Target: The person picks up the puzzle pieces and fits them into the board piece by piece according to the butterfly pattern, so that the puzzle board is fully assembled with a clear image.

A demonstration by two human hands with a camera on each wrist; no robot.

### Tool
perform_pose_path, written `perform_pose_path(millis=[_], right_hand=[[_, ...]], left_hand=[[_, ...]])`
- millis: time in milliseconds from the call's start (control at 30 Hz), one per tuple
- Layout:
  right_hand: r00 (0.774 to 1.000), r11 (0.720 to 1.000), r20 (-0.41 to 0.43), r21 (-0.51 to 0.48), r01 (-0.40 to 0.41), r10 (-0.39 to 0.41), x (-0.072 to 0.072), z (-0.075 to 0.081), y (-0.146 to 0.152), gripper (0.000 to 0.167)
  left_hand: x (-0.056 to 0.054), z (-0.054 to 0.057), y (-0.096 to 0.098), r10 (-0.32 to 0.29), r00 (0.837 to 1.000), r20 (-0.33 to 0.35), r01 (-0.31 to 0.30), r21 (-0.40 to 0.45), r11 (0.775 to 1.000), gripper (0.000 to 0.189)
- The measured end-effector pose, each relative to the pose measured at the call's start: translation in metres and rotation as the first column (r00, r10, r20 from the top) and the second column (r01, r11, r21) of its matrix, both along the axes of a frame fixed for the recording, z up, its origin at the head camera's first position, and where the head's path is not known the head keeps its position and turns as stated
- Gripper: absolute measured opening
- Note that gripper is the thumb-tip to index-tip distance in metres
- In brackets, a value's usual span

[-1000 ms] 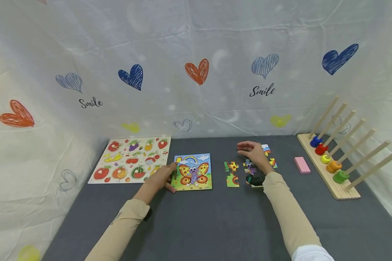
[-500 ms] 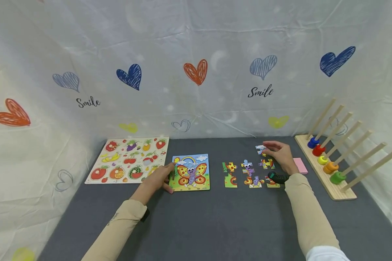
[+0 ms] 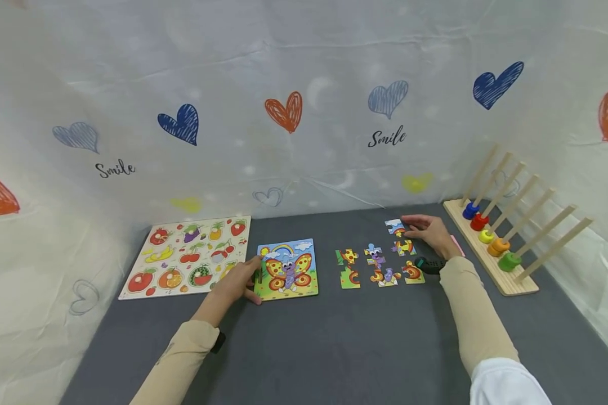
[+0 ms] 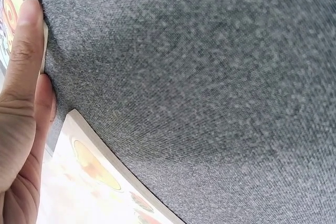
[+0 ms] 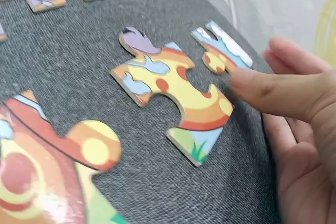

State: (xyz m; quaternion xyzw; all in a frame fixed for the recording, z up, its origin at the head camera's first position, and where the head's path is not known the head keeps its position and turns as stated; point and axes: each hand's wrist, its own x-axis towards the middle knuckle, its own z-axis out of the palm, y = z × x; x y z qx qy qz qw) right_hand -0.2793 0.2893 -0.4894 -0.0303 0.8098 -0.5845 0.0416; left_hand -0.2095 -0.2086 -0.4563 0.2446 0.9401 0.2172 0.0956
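Note:
My left hand [image 3: 235, 282] rests at the left edge of a small butterfly puzzle board [image 3: 289, 269]. In the left wrist view its straight thumb [image 4: 25, 51] lies over the board's edge. Over on the right, my right hand [image 3: 432, 233] is beside a puzzle piece with clouds and sky [image 3: 394, 225], the farthest back of several loose pieces. The right wrist view shows the thumb tip [image 5: 244, 80] at that piece's near end, with the other fingers extended behind. A yellow butterfly-wing piece [image 5: 178, 93] lies flat just in front of it.
Left of the butterfly board lies a larger fruit board [image 3: 182, 256], its corner behind my left hand. A wooden peg stand with coloured rings [image 3: 522, 288] is at the far right. My right hand partly hides a pink block [image 3: 457, 245]. A printed cloth backs the table.
My right hand has moved right, from above the middle pieces to the cloud piece, uncovering the pieces below. My left hand stays at the butterfly board. The head view has shifted slightly.

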Motion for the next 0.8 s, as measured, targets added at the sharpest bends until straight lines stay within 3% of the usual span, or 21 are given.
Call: perform_pose_path(millis=[133, 233, 500, 800], right_hand=[[0.993, 0.996, 0.078, -0.026, -0.090, 0.092, -0.005, 0.000, 0.000, 0.056], [0.988, 0.993, 0.105, -0.034, -0.114, 0.117, -0.009, 0.003, 0.004, 0.058], [0.989, 0.995, 0.113, 0.011, -0.101, 0.099, -0.017, 0.011, 0.013, 0.059], [0.989, 0.995, 0.113, 0.036, -0.096, 0.092, -0.019, 0.008, 0.011, 0.054]], left_hand=[[0.004, 0.000, -0.004, -0.001, 1.000, -0.003, 0.001, -0.001, 1.000, 0.062], [0.003, 0.001, -0.003, -0.014, 1.000, -0.004, 0.014, 0.005, 1.000, 0.061], [-0.006, 0.010, 0.006, 0.007, 1.000, 0.006, -0.008, 0.006, 1.000, 0.057], [-0.001, 0.001, 0.001, -0.005, 1.000, 0.009, 0.005, 0.009, 1.000, 0.063]])
